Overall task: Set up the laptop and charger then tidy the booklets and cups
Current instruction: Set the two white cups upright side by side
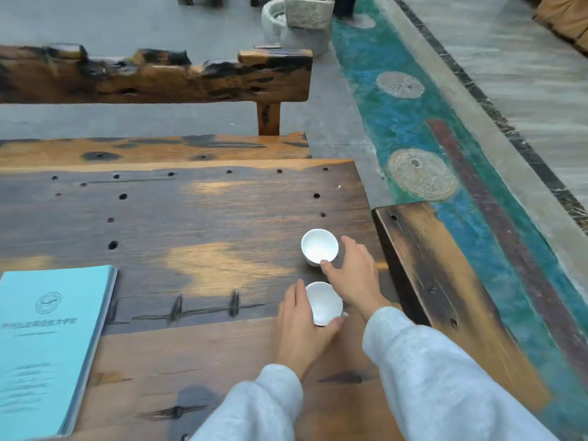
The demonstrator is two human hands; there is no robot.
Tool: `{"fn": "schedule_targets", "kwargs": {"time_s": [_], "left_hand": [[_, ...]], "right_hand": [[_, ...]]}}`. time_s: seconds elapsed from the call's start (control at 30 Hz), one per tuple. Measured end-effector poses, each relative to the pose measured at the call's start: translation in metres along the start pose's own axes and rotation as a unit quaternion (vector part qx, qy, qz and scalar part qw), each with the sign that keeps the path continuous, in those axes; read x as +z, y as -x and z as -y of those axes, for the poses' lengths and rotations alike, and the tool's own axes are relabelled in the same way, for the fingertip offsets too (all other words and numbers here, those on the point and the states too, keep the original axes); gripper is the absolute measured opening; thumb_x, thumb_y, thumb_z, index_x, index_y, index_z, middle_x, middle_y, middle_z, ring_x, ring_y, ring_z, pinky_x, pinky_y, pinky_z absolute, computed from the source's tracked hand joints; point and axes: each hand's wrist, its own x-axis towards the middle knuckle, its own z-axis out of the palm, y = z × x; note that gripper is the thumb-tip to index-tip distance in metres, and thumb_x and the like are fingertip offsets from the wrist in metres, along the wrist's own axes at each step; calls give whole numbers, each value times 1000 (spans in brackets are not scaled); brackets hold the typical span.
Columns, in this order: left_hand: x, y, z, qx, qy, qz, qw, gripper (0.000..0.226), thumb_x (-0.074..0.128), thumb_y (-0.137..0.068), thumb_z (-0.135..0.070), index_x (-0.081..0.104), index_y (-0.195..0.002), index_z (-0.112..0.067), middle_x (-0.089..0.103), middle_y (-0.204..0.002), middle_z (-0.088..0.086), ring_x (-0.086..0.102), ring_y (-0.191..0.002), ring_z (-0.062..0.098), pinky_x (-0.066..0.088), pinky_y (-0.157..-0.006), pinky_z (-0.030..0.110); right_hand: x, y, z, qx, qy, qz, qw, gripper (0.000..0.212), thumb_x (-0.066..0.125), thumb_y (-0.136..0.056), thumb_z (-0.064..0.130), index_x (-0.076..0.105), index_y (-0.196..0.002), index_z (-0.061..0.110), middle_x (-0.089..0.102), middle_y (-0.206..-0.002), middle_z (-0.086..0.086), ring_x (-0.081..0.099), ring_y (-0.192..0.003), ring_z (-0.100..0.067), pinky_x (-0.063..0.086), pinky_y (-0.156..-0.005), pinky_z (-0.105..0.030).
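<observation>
Wrapping near cup (pixel 324 302), left hand (pixel 297 332) fingers curled; right hand (pixel 354 276) fingers pinch far cup (pixel 319 246).

The near cup (pixel 323 302) and far cup (pixel 319 248) are plain white. The booklets (pixel 47 338) are pale turquoise, with a round grey emblem and grey print. The table (pixel 191 218) is dark brown wood streaked orange-tan and dotted with black holes. The sleeves (pixel 439 370) are light grey. The floor strip (pixel 413 132) is teal-blue with grey ringed discs (pixel 422 174).
</observation>
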Motion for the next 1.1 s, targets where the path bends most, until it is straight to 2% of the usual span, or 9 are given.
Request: {"fn": "schedule_targets", "kwargs": {"time_s": [0.23,0.33,0.57,0.73,0.83,0.93,1.1], "left_hand": [[39,-9,-15,-51,-34,-30,998,103,71,-79,-57,15,-156,-18,25,-157,-3,35,-139,21,44,-102,38],[46,-12,-15,-63,-37,-35,997,102,71,-80,-52,12,-157,-20,22,-157,-3,35,-139,21,45,-101,39],[52,-18,-10,-35,-17,-41,998,95,73,-80,-46,18,-154,-24,26,-150,0,37,-132,25,46,-96,38],[50,-21,-9,-56,37,-37,997,91,74,-78,-49,24,-151,-31,29,-141,-1,45,-125,24,49,-94,41],[51,-21,-9,-48,42,-25,998,87,76,-79,-42,26,-150,-29,29,-136,0,45,-123,26,49,-95,42],[47,-19,-4,-32,28,-12,999,86,76,-76,-34,30,-148,-27,28,-134,1,46,-122,29,49,-97,43],[43,-3,9,-1,12,-1,1000,82,77,-74,-32,34,-143,-28,28,-132,1,46,-120,29,46,-96,34]], "right_hand": [[20,-36,-5,-1,22,54,998,91,79,-77,42,29,-149,17,41,-146,-12,43,-130,-37,39,-101,-41],[28,-47,-2,3,23,68,997,98,83,-74,44,27,-150,17,41,-145,-11,44,-130,-37,41,-100,-42],[45,-58,1,1,16,74,997,95,87,-69,41,33,-143,15,45,-136,-11,50,-123,-36,43,-98,-43],[46,-60,-5,-1,11,62,998,89,85,-65,32,39,-139,18,47,-131,-10,53,-117,-36,43,-87,-37],[43,-57,-16,2,6,57,998,89,84,-62,30,40,-138,19,48,-128,-9,53,-115,-35,37,-81,-33],[37,-48,-30,9,2,47,999,88,85,-59,34,42,-135,19,50,-124,-8,55,-112,-34,39,-80,-33],[22,-18,-56,-2,6,48,999,86,85,-59,36,43,-133,21,51,-123,-7,55,-111,-31,36,-78,-32]]}}
